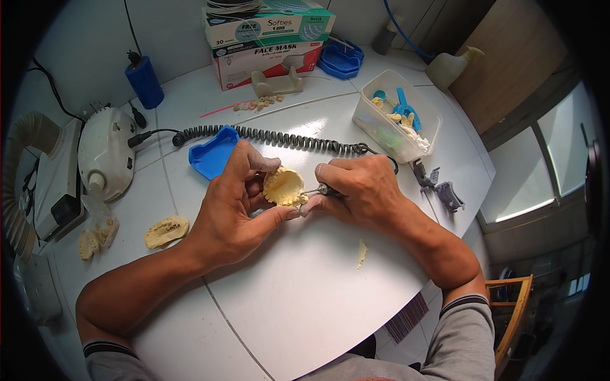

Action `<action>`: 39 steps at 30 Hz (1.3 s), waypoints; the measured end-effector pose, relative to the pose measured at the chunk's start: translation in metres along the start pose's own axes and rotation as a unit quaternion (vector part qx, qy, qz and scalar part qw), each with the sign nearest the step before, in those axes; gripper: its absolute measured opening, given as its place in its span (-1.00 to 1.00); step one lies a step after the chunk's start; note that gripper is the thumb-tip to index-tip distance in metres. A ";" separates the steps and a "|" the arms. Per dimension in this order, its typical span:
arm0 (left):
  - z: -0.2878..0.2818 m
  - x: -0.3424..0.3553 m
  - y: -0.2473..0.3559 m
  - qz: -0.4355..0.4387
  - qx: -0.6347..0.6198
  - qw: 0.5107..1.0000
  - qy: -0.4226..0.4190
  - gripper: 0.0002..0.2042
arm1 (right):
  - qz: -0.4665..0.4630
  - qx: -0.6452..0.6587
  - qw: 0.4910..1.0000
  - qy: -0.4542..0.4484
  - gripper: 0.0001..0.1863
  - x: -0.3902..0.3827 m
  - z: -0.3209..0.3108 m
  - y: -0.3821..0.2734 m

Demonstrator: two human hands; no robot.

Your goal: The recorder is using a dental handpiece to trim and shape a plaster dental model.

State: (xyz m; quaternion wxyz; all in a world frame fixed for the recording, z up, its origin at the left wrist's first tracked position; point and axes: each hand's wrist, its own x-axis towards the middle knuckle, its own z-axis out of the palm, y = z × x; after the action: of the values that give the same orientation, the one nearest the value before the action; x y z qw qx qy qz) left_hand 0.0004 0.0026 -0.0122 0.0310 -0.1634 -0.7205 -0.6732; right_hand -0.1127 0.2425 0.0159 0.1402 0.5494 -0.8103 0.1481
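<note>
My left hand (pixel 238 200) grips a cream-yellow plaster dental cast (pixel 286 186) from its left side, with fingers and thumb round its edge. In my right hand (pixel 359 190) is a dental handpiece (pixel 326 190), held like a pen. Its thin metal bur points left and meets, or nearly meets, the cast's right edge by the teeth. My right thumb tip is close to my left thumb below the cast. A black coiled cord (pixel 273 137) runs from behind my right hand to a white control box (pixel 107 151) at the left.
A blue tray (pixel 213 154) lies behind my left hand. More plaster casts (pixel 166 232) rest at the left. A clear plastic tub (pixel 381 130) with blue scoops stands at the back right, near grey articulator pieces (pixel 450 197). Cardboard boxes (pixel 267 63) sit at the back. A plaster sliver (pixel 362 253) lies in front.
</note>
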 end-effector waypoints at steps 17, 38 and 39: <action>-0.001 0.001 -0.001 0.010 0.010 1.000 0.003 -0.40 | 0.024 0.018 1.000 -0.009 -0.58 0.000 -0.001 -0.003; -0.001 0.000 0.001 -0.001 0.004 1.000 0.002 -0.40 | 0.029 0.022 0.999 -0.027 -0.55 -0.001 -0.004 -0.004; -0.001 0.000 0.001 -0.001 0.004 1.000 0.001 -0.40 | 0.034 0.017 0.999 -0.026 -0.55 0.000 -0.004 -0.004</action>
State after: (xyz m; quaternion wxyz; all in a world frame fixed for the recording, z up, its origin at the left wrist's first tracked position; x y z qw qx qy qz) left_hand 0.0001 0.0017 -0.0110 0.0317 -0.1615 -0.7235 -0.6705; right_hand -0.1082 0.2428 0.0194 0.1051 0.5277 -0.8291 0.1520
